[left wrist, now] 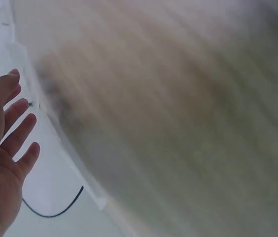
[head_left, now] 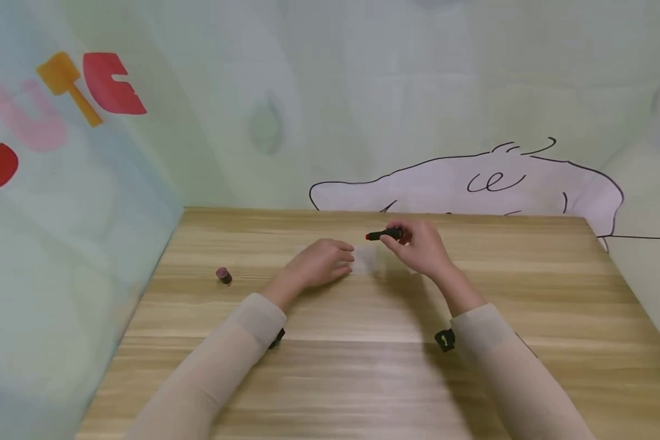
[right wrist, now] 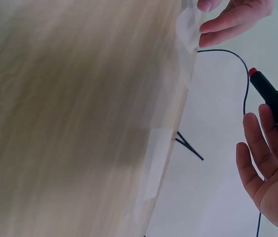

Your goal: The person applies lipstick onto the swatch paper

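In the head view my right hand (head_left: 422, 249) pinches a lipstick (head_left: 385, 234) between thumb and fingers, its red tip pointing left above the table. The right wrist view shows the black lipstick tube (right wrist: 272, 98) against the thumb and fingers of that hand (right wrist: 277, 182), the other fingers spread. My left hand (head_left: 323, 264) is low over the left part of a thin whitish sheet (head_left: 366, 260) on the table, partly hiding it. In the left wrist view the left hand (left wrist: 0, 163) has loosely extended fingers and holds nothing.
A small dark cylinder with a purplish top (head_left: 223, 275) stands on the wooden table (head_left: 341, 379), left of the left hand. Printed cloth walls (head_left: 225, 122) rise along the table's back and left edges.
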Demonstrator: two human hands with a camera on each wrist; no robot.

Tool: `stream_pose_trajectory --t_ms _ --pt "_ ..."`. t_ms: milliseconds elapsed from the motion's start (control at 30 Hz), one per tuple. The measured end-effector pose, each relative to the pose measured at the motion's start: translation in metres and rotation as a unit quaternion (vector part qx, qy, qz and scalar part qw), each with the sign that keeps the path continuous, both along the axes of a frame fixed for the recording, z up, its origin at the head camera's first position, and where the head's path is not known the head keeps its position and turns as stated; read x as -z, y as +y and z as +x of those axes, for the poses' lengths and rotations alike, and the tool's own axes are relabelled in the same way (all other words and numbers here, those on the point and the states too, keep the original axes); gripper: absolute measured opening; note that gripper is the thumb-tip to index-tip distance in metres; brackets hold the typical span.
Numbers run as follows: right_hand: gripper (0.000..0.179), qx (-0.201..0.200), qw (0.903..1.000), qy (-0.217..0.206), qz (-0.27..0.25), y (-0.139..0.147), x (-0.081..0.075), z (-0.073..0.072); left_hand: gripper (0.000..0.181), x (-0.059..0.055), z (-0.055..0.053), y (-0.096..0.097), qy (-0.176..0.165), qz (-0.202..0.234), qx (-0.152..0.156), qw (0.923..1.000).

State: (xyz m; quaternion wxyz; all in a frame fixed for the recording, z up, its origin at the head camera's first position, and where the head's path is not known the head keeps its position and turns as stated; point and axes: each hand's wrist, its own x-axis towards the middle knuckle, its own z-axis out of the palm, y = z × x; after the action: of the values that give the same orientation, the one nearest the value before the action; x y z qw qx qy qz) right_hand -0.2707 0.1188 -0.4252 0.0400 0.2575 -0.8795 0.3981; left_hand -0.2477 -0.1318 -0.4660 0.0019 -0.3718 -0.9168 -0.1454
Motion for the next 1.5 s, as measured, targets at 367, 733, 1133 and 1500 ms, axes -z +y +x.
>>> stream_pose_trajectory --t_ms 367,733,1133,1500 --pt "0.018 -0.001 0.9998 -0.013 0.012 -0.008 0.01 -0.005 0.019 0.007 0.001 -0.003 -0.016 -0.026 0.001 0.9995" --pt "0.017 -0.025 0.9963 -0.025 0.078 -0.017 0.022 -0.009 0.018 0.009 0.003 -0.001 -0.027 -0.02 -0.01 0.9994" --pt "0.021 -0.015 0.9904 -0.037 0.132 -0.016 0.029 -0.012 0.019 0.003 0.0 0.007 -0.03 -0.03 0.004 0.9991" --pt "0.022 -0.022 0.989 -0.035 0.142 -0.018 0.035 -0.013 0.019 0.003 -0.001 0.006 -0.049 -0.037 0.001 0.9981"
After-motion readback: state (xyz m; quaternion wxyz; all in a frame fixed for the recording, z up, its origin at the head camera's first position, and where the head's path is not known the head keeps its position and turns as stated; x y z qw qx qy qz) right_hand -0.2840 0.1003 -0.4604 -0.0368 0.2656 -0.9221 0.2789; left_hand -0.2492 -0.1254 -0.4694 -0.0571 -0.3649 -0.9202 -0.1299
